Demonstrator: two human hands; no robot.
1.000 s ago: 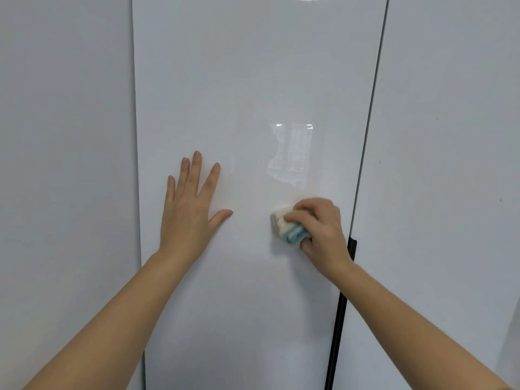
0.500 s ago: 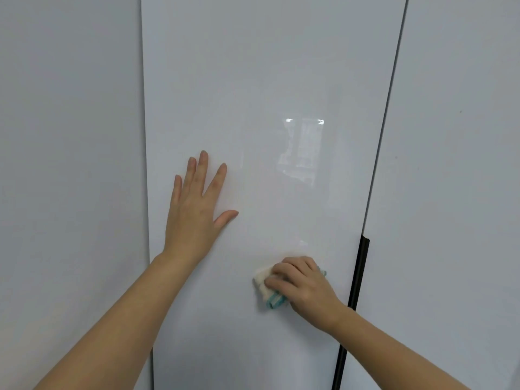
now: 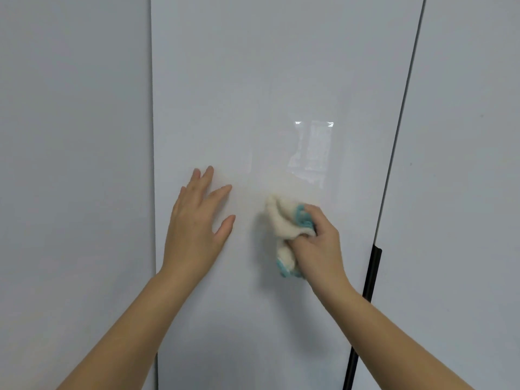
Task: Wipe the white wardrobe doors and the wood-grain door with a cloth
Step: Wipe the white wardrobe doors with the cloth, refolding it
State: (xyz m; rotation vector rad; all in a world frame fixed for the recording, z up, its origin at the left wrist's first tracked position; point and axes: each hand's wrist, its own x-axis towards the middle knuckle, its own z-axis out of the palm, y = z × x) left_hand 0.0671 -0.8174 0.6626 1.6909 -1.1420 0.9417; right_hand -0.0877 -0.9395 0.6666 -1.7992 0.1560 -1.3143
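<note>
Upward moves the cloth (image 3: 284, 223), gripped in the right hand (image 3: 318, 249) near the right edge of the wardrobe door (image 3: 281, 80); the left hand (image 3: 197, 220) braces flat, fingers straight. The cloth seems loosely bunched, so flattening it and overlapping strokes would help.

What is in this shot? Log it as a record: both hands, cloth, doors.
left hand: fingers straight, flat on the middle white wardrobe door
right hand: grips the cloth, bunched against the same door
cloth: cream with teal edging
black handle strip: along the seam right of that door
neighbour doors: left door and right door, both white
wood-grain door: not in view
</note>
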